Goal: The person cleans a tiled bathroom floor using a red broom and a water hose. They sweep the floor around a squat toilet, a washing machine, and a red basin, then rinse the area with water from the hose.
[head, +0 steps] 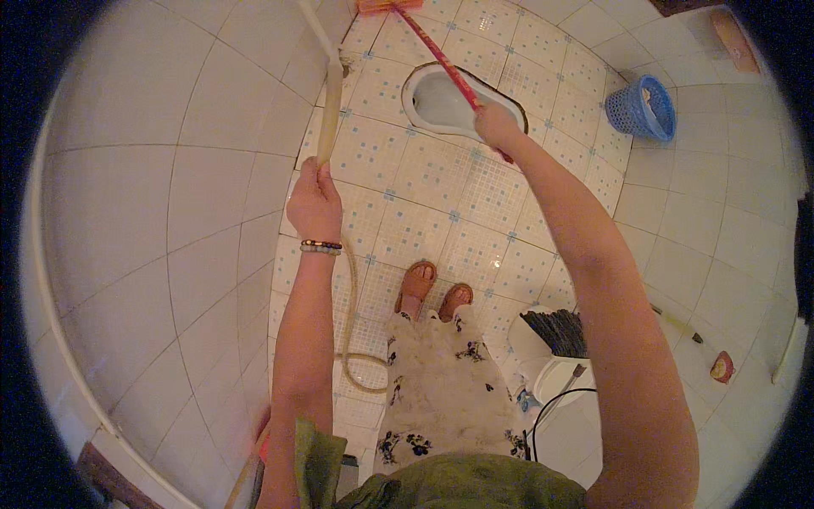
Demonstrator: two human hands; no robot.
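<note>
My left hand (315, 200) grips a yellowish flexible hose (330, 118) near the left wall. The hose points away from me, and a pale strip continues beyond its far end; I cannot tell whether that is pipe or water. Below the wrist, more hose hangs down and loops on the floor. My right hand (499, 127) is closed around the red handle (439, 51) of a long cleaning tool. Its orange-red head (389, 6) rests at the far left by the wall, partly cut off by the picture's edge. The handle passes above a white squat toilet (439, 102) set in the floor.
Tiled floor (420, 168) with blue squares lies between tiled walls. A blue perforated basket (639, 109) stands by the right wall. Beside my right forearm are a dark-bristled brush (558, 332), white containers (563, 382) and a black cable (537, 420). My sandalled feet (418, 283) are on the tiles.
</note>
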